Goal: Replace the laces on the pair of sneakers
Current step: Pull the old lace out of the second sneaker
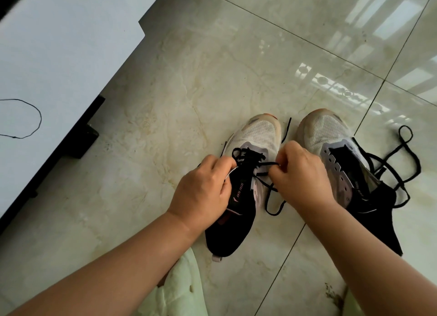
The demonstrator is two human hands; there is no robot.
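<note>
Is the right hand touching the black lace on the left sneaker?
Touching: the head view shows the right hand pinching the black lace stretched across the left sneaker.

Two bare forearms reach in from the bottom corners, with no sleeves, watch, rings or bracelets to be seen on either. The left hand and right hand are ungloved, knuckles rounded. Low in the view, pale green quilted clothing with a soft, puffy surface covers the person's lap
</note>
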